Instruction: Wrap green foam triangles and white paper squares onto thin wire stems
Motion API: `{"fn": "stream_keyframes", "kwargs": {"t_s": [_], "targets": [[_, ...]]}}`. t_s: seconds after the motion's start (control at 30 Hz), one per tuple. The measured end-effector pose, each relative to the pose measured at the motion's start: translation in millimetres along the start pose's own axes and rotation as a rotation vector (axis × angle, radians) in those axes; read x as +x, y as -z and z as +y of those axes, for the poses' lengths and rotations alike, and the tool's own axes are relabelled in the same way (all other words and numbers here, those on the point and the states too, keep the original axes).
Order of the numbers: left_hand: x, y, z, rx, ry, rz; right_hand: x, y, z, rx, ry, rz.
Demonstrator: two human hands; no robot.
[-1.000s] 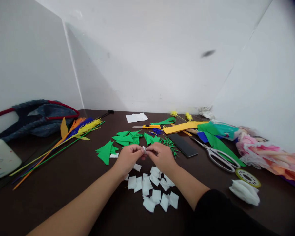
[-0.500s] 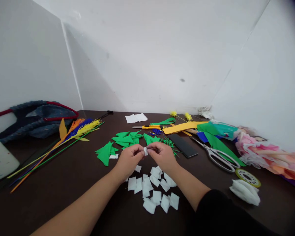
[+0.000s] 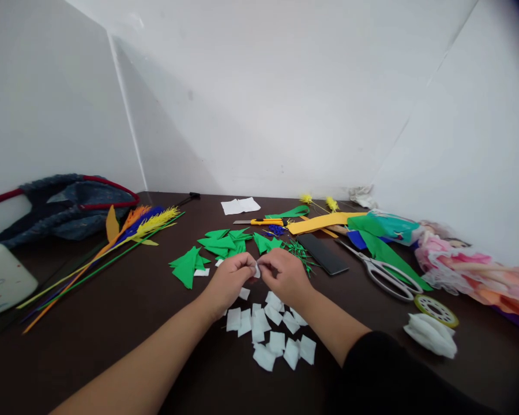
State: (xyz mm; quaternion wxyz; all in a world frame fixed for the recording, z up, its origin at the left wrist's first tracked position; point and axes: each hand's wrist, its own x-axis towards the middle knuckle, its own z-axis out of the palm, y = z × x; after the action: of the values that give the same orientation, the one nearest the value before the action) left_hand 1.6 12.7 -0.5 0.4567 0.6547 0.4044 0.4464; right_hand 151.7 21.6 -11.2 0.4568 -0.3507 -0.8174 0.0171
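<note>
My left hand (image 3: 232,280) and my right hand (image 3: 286,275) meet over the middle of the dark table. Between their fingertips they pinch a small piece of white tissue (image 3: 257,271), partly hidden by the fingers. Just below my hands, several loose white tissue squares (image 3: 258,324) lie scattered and overlapping. Beyond my hands are cut green paper pieces (image 3: 219,243), with another green paper pile (image 3: 185,267) to the left. A tuft of thin green strips (image 3: 300,249) shows past my right hand.
A yellow utility knife (image 3: 263,222) with its blade out lies at the back. Right of my hands are a black phone (image 3: 322,255), scissors (image 3: 383,274), a tape roll (image 3: 436,311) and crumpled white tissue (image 3: 430,335). Coloured paper stalks (image 3: 112,251) and a white container (image 3: 4,282) lie left.
Both hands stay together around the white tissue piece, and their fingers have shifted slightly on it. The things on the table have not been moved.
</note>
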Motion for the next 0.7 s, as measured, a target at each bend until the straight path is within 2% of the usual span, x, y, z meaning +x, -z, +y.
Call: {"fn": "stream_keyframes", "kwargs": {"t_s": [0.17,0.23,0.33,0.43,0.53,0.63,0.7], "targets": [[0.7,0.7,-2.4,0.062,-0.007,-0.012,1.2,-0.5,0.3,-0.006,-0.076,0.017],[3.8,5.0,-7.5,0.162,0.0,0.013,2.3,-0.6,3.1,0.037,-0.178,0.029],[10.9,15.4,-18.2,0.436,0.041,0.067,4.3,-0.2,8.3,0.152,-0.368,0.007],[15.3,22.7,-23.0,0.573,0.034,0.116,6.0,1.2,10.8,0.229,-0.495,-0.026],[13.0,19.4,-16.0,0.54,-0.032,0.146,6.5,1.9,9.8,0.244,-0.508,-0.041],[7.2,9.6,-5.1,0.442,-0.075,0.08,5.2,0.4,8.2,0.244,-0.471,-0.072],[4.5,4.6,-1.2,0.452,-0.08,0.081,3.7,-1.6,7.6,0.236,-0.433,-0.084]]}}
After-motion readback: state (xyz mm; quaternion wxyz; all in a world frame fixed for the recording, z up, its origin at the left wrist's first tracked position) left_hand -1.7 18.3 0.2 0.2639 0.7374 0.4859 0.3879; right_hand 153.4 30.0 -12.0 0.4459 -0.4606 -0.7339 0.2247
